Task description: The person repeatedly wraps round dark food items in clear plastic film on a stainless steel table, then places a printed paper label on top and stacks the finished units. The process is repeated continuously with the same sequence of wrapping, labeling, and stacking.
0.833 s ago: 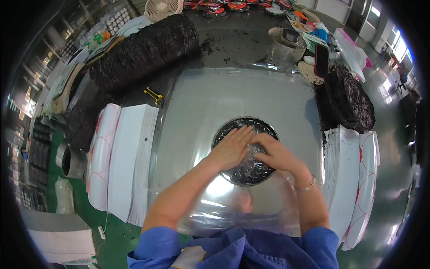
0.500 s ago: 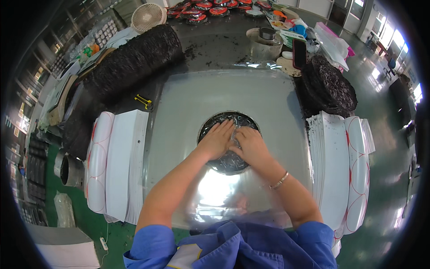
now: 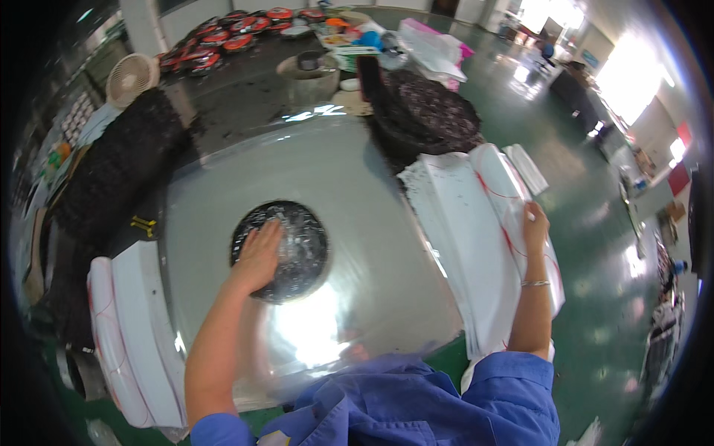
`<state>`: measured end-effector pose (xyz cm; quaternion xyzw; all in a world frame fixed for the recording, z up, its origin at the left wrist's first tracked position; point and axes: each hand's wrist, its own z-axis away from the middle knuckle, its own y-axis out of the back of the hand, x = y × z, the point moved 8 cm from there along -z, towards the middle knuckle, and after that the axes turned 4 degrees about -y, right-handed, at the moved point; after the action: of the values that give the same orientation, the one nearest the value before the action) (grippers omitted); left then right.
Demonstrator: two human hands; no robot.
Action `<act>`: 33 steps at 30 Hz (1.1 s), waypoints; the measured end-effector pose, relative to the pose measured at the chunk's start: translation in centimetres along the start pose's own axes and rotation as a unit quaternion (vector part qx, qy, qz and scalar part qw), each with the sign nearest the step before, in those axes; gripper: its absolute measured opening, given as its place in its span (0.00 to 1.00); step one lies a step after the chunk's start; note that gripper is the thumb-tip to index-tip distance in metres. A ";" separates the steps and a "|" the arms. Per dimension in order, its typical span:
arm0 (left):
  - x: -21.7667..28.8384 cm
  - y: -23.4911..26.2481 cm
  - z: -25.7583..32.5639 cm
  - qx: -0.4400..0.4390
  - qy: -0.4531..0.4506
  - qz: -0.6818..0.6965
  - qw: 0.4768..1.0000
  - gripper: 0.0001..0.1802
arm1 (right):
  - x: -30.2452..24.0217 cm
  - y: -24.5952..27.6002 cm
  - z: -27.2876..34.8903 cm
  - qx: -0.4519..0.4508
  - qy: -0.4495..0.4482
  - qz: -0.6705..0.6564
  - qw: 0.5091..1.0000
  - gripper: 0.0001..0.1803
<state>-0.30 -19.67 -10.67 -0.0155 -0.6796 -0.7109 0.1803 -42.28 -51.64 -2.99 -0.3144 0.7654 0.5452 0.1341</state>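
My left hand (image 3: pixel 259 256) lies flat, fingers stretched, on the left part of a round black disc (image 3: pixel 305 260). Shiny wrinkles on the disc look like clear film. The disc sits within a wide glossy grey-green sheet (image 3: pixel 364 223) on the table. Off to the right, my right hand (image 3: pixel 536 227) is closed at the outer side of a stack of curved white sheets with red curved lines (image 3: pixel 497 175). A small white bit shows at its fingertips; I cannot make out what it is.
Another white stack (image 3: pixel 137 297) lines the left side. A thick black roll (image 3: pixel 123 167) and a yellow tool (image 3: pixel 143 225) lie behind it. At the back are a black ragged heap (image 3: pixel 435 111), a phone (image 3: pixel 370 78), a round metal container (image 3: pixel 309 82), a fan (image 3: pixel 132 78) and several red-and-black packs (image 3: pixel 238 43).
My right hand has left the disc and moved right to the white stack. My left hand stays on the disc. The view has turned to the right.
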 end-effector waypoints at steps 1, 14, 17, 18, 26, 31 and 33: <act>0.0 -0.1 -0.3 0.008 -0.017 -0.005 1.000 0.28 | 7.0 4.0 -0.5 0.022 -0.084 0.098 0.991 0.17; -0.2 -0.4 -0.9 0.026 -0.044 0.003 0.999 0.30 | 4.4 2.7 10.3 -0.204 0.028 0.015 0.978 0.21; -0.9 -0.8 -0.7 0.023 -0.040 -0.001 0.999 0.31 | -0.1 -2.7 19.4 -0.378 0.208 0.079 0.899 0.31; -0.9 -0.9 -0.6 0.023 -0.042 -0.004 0.999 0.32 | 2.2 -1.0 18.0 -0.297 0.148 0.000 0.943 0.31; -0.9 -1.0 -1.0 0.029 -0.064 -0.015 0.997 0.32 | 12.1 6.6 16.1 0.013 0.064 0.170 0.983 0.24; -1.6 -1.2 -0.7 0.039 -0.071 -0.018 0.997 0.31 | 13.9 7.2 16.4 0.069 -0.006 0.043 0.997 0.14; -1.6 -1.2 -0.7 0.042 -0.073 -0.013 0.996 0.31 | 13.8 7.2 16.3 0.072 -0.020 0.031 0.997 0.11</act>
<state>1.04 -19.98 -12.36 -0.0514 -0.7205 -0.6808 0.1215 -59.63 -39.73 -11.13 -0.2689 0.8095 0.4986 0.1544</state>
